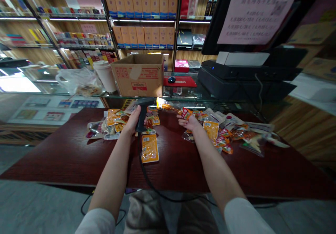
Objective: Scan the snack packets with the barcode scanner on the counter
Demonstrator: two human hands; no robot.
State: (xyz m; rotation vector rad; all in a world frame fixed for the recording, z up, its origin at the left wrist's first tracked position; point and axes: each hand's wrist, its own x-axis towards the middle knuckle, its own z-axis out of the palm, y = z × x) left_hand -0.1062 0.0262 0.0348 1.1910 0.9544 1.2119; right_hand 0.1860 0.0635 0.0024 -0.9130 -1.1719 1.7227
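My left hand (133, 121) is wrapped round the handle of a black barcode scanner (142, 116), whose cable runs down over the table's front edge. My right hand (189, 122) grips one end of a snack packet (173, 108) with clear and red-orange wrapping. The packet's far end points toward the scanner head and is brightly lit. Below the scanner an orange snack pouch (150, 148) lies flat. More packets form a left pile (114, 122) beside my left hand. A larger right pile (223, 132) lies around and beyond my right hand.
A dark red wooden table (170, 171) carries the packets. Behind it, a glass counter holds a cardboard box (140, 76), a white cup (105, 76), a plastic bag (78, 80) and a mouse (171, 80). At right stands a black register (236, 76) with a paper sign (258, 15).
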